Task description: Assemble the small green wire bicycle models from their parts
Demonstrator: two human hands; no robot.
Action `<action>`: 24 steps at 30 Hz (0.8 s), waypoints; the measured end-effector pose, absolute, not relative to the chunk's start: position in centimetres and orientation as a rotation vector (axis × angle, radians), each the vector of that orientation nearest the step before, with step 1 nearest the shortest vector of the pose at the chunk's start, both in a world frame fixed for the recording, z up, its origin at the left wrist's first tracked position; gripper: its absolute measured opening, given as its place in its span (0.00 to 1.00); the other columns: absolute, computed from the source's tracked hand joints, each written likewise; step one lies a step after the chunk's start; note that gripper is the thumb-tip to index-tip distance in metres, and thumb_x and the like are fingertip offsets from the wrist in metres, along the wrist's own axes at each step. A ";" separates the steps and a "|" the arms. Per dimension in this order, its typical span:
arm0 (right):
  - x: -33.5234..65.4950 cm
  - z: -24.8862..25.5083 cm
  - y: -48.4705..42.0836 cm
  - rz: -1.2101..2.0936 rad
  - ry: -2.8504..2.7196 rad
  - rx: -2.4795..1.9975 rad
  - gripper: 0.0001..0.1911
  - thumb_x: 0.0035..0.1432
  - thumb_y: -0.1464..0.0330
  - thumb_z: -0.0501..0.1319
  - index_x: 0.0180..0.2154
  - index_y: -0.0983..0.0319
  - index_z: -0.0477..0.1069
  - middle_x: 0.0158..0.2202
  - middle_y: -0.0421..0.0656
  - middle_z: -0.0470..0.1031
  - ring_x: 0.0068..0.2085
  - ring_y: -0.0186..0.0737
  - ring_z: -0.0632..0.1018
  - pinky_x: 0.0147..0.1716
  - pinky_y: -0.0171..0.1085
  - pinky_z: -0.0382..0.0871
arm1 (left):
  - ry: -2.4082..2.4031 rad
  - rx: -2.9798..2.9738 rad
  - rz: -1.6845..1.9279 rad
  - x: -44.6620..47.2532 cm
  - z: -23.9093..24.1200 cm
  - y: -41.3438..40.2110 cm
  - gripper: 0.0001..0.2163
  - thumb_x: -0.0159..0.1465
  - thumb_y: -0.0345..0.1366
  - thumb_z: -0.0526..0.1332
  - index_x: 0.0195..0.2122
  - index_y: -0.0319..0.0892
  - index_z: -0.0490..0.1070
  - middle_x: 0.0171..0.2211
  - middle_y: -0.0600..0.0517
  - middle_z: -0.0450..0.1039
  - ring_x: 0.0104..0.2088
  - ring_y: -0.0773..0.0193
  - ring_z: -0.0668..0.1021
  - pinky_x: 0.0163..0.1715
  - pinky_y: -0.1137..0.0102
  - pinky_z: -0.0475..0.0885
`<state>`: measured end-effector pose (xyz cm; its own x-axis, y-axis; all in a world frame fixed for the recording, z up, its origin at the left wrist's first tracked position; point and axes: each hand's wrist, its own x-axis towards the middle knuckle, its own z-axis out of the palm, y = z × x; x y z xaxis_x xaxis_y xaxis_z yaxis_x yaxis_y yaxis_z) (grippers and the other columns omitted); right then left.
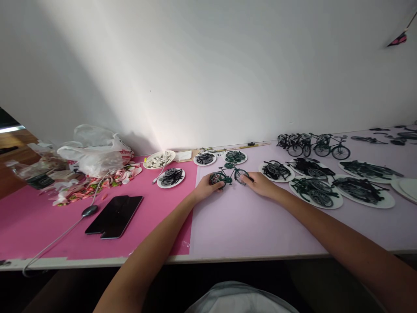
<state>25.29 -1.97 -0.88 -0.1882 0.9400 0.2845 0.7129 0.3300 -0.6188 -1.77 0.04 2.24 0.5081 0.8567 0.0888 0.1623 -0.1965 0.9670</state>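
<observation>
A small dark green model bicycle (229, 174) stands upright between my hands, a little above or on the pale purple table covering. My left hand (208, 188) pinches its left wheel, the thumb lying across the lower part. At the other end, my right hand (259, 183) grips the right wheel by its outer edge. Just behind the bicycle, a white plate (245, 160) carries dark green bicycle parts. To its left lies another plate (196, 162) of black parts, and a plate (260, 166) with black wheels and frames is close to my right hand.
Several assembled model bicycles (321, 145) stand at the back right, behind more plates of parts (340, 203). On the pink left side lie black phones (114, 216), a cable with a dark puck (90, 211), pink and green pieces (94, 188) and a white plastic bag (94, 152).
</observation>
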 end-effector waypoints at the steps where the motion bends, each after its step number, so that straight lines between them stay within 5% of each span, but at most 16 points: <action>1: 25.3 -0.9 -2.0 0.468 -1.968 -1.453 0.30 0.66 0.41 0.48 0.26 0.59 0.59 0.23 0.38 0.63 0.25 0.37 0.64 0.26 0.36 0.54 | 0.878 1.677 0.808 -1.8 2.3 0.0 0.25 0.54 0.52 0.74 0.41 0.37 0.73 0.35 0.47 0.79 0.31 0.64 0.77 0.37 0.67 0.75; 24: 25.3 -0.5 -2.2 0.478 -1.979 -1.453 0.28 0.66 0.44 0.51 0.26 0.59 0.60 0.23 0.37 0.63 0.26 0.37 0.64 0.28 0.36 0.56 | 0.906 1.699 0.802 -1.7 2.0 0.1 0.21 0.58 0.47 0.73 0.43 0.37 0.73 0.36 0.47 0.79 0.30 0.64 0.78 0.36 0.67 0.76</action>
<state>25.25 -2.19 -0.53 -0.1939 0.9423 0.2729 0.7138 0.3263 -0.6197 -1.71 0.15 2.01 0.4979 0.8626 0.0892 0.1939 -0.2110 0.9581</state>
